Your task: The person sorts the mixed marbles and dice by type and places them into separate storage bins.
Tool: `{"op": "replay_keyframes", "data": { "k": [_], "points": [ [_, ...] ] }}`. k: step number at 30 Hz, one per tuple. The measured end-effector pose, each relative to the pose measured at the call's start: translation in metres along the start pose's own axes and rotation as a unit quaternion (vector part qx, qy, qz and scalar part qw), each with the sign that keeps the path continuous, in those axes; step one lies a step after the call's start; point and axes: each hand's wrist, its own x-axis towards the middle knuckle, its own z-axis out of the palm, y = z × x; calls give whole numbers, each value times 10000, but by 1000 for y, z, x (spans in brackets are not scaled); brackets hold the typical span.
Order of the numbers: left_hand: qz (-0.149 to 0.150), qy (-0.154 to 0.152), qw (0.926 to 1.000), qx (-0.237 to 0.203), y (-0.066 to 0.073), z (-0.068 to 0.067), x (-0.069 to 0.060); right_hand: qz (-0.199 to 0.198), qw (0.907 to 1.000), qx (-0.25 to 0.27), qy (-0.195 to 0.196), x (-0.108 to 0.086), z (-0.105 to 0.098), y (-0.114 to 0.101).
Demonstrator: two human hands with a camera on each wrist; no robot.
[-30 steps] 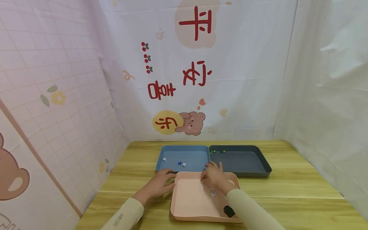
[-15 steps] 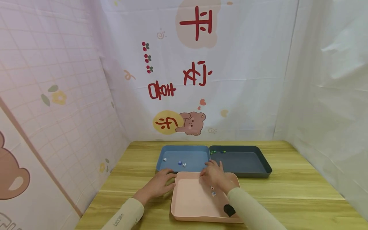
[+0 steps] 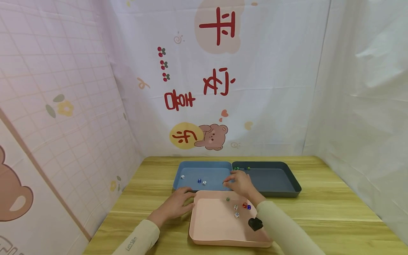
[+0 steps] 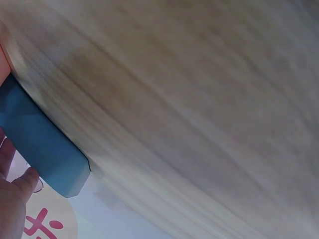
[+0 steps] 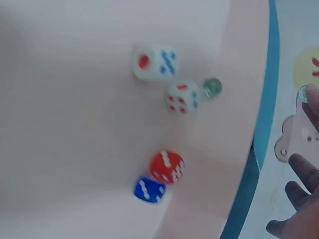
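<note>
My right hand (image 3: 241, 183) is above the far side of the pink tray (image 3: 210, 226), where the blue and dark grey trays meet. In the right wrist view, its thumb and a finger pinch a small green glass marble (image 5: 303, 94), while other fingers spread. My left hand (image 3: 177, 204) touches the pink tray's left rim with relaxed fingers. Inside the pink tray lie two white dice (image 5: 182, 97), a red die (image 5: 167, 167), a blue die (image 5: 149, 189) and another green marble (image 5: 213, 87).
The blue tray (image 3: 211, 165) holds two white dice and a blue die (image 3: 199, 180). Beside it, the dark grey tray (image 3: 274, 180) has several green marbles (image 3: 248, 168) along its far wall. All the trays stand on a wood-grain table (image 3: 331, 212), with printed cloth behind.
My right hand has risen from inside the pink tray towards the far trays, with a marble pinched. Dice and a marble once covered by it now show. The left hand has stayed put.
</note>
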Motion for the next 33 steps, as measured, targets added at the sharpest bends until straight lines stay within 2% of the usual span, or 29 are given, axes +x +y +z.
{"op": "replay_keyframes", "data": {
  "k": [10,15,24,33],
  "points": [
    [-184,-190,9996,-92,0,-1,0,133,9997,131,132,13,-30,23],
    [-194,-217,9995,-83,0,-2,0,239,9990,278,235,12,-41,36],
    [-149,-187,9997,-21,0,-2,0,386,9983,45,434,6,-54,67],
    [-313,-344,9989,-43,2,-3,1,941,9943,-170,476,1,-62,100]
  ]
}}
